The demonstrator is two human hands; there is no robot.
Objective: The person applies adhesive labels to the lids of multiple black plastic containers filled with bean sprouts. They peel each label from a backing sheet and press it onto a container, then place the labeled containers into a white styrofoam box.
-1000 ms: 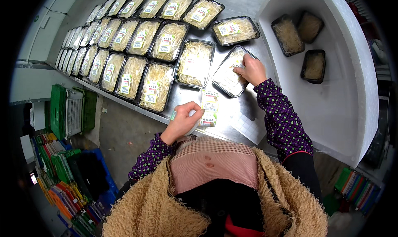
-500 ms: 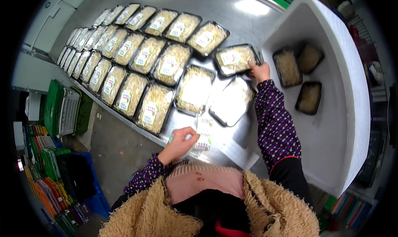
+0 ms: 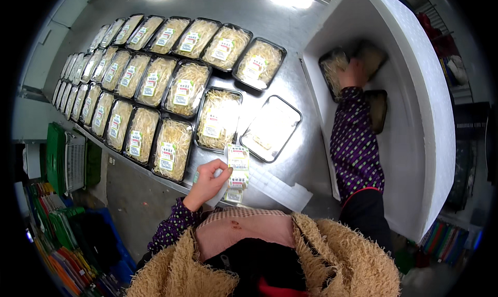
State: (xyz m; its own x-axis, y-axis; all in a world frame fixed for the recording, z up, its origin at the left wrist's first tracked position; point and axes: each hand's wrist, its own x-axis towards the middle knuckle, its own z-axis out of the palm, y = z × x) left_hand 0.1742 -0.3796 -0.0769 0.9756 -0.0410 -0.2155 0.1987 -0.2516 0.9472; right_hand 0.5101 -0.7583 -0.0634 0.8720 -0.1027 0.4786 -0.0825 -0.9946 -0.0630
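Note:
My left hand (image 3: pixel 208 181) is closed at the table's near edge, its thumb and fingertips pinching a strip of printed labels (image 3: pixel 238 167). My right hand (image 3: pixel 354 75) reaches into a white foam box (image 3: pixel 410 157). It is at a black tray of bean sprouts (image 3: pixel 332 71), and its fingers are blurred and partly hidden. Two more trays lie in the box, a dim one (image 3: pixel 372 58) behind and another tray (image 3: pixel 377 110) partly covered by my sleeve. On the table, a glare-covered tray (image 3: pixel 271 128) sits nearest the box, beside a labelled tray (image 3: pixel 259 66).
Rows of labelled sprout trays (image 3: pixel 137 81) cover the left of the metal table (image 3: pixel 311 110). White backing paper (image 3: pixel 280 190) lies along the front edge. Green crates (image 3: pixel 57 154) and a blue crate (image 3: pixel 119 245) stand low on the left.
My right hand has let go of a labelled tray at the end of the back row and moved right into the foam box. The label strip now shows longer at my left hand.

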